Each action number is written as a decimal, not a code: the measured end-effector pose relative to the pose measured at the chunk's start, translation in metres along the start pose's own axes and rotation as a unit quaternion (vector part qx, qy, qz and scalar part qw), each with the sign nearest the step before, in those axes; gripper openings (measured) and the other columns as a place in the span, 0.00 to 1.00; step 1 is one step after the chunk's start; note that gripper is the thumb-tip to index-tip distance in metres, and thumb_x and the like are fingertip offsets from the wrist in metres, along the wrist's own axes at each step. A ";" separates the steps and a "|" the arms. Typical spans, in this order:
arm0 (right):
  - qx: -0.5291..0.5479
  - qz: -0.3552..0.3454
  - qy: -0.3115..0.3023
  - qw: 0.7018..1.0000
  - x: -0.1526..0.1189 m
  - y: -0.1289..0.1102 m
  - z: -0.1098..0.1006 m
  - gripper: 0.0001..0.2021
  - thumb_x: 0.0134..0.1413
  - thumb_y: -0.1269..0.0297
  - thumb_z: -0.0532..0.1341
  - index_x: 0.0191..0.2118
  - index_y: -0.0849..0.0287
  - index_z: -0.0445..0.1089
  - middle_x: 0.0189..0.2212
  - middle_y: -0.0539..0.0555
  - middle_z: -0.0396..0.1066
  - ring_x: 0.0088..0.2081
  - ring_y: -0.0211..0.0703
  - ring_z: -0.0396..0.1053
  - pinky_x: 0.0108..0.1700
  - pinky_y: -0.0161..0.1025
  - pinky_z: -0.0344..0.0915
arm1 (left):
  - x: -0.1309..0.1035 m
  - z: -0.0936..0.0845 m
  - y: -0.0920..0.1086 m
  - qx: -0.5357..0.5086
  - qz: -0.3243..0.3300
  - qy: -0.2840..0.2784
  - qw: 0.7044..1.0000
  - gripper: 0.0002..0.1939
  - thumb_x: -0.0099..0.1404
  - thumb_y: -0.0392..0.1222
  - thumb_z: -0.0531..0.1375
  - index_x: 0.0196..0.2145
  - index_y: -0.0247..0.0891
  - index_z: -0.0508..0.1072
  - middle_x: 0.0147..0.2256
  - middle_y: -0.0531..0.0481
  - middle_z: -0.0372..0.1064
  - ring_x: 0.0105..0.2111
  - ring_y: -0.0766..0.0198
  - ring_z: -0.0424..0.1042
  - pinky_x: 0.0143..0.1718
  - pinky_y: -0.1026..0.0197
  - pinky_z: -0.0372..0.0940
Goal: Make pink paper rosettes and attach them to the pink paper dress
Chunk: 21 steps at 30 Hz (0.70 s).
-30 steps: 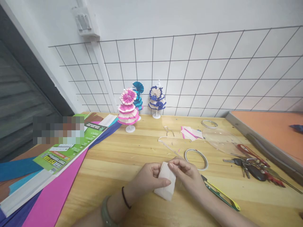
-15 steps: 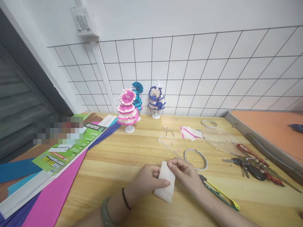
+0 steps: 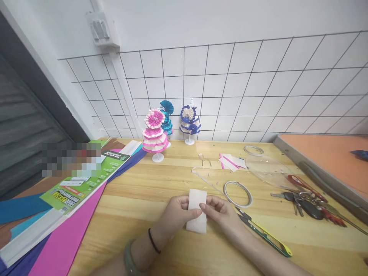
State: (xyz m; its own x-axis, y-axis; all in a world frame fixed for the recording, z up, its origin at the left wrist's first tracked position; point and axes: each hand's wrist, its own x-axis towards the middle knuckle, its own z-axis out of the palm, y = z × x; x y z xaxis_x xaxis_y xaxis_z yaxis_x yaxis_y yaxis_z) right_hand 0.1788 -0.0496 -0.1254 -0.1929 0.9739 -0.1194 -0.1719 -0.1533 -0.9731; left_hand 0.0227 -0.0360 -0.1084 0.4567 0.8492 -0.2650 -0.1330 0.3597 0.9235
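A small white strip of folded paper (image 3: 196, 223) is held upright just above the wooden table. My left hand (image 3: 178, 212) pinches its left edge, thumb across the front and fingers behind. On the opposite edge, my right hand (image 3: 220, 211) grips the paper between thumb and fingers, the thumb tip close to the left thumb. Just beyond the right hand lies a roll of narrow white tape (image 3: 238, 194), with a loose strip trailing from its left side. A green and yellow utility knife (image 3: 266, 234) rests beside the right forearm.
Paper trees in pink (image 3: 155, 134), teal (image 3: 167, 122) and blue (image 3: 190, 124) stand at the back by the wall. Coloured paper sheets (image 3: 69, 226) and a green packet (image 3: 86, 184) lie left. Keys (image 3: 309, 207), paper scraps (image 3: 232, 162), another tape roll (image 3: 253, 150) and an orange-topped surface (image 3: 330, 153) are right.
The paper has turned from a tilt to nearly upright and moved slightly up. My right hand has shifted a little left and down along its edge.
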 end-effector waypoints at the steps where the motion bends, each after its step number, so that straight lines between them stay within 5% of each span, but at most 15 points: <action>1: -0.001 -0.002 0.010 1.000 0.000 0.000 0.000 0.15 0.39 0.54 0.67 0.27 0.62 0.71 0.19 0.48 0.68 0.21 0.33 0.61 0.26 0.32 0.57 | 0.000 0.000 -0.001 0.001 -0.001 -0.002 1.000 0.24 0.44 0.45 0.68 0.39 0.30 0.73 0.36 0.40 0.73 0.34 0.58 0.72 0.35 0.60 0.65; 13: -0.036 0.008 0.036 0.999 0.001 -0.008 0.000 0.20 0.34 0.47 0.66 0.19 0.61 0.64 0.13 0.45 0.61 0.18 0.31 0.55 0.23 0.32 0.51 | 0.004 -0.004 0.001 0.000 0.012 0.047 0.999 0.20 0.44 0.48 0.67 0.31 0.29 0.72 0.28 0.44 0.73 0.30 0.62 0.71 0.35 0.61 0.63; 21: -0.011 0.003 0.022 1.000 0.000 -0.009 0.000 0.18 0.35 0.49 0.67 0.28 0.60 0.70 0.21 0.49 0.69 0.22 0.34 0.62 0.27 0.33 0.59 | 0.004 -0.005 0.001 -0.020 -0.006 0.051 0.998 0.17 0.45 0.45 0.67 0.31 0.30 0.71 0.28 0.44 0.72 0.28 0.62 0.71 0.35 0.59 0.64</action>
State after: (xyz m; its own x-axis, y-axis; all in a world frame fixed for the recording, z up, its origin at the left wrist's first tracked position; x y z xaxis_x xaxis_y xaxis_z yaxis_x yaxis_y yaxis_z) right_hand 0.1806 -0.0481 -0.1162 -0.1502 0.9797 -0.1325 -0.1495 -0.1550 -0.9765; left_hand 0.0196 -0.0303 -0.1100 0.3664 0.8792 -0.3044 -0.1638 0.3830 0.9091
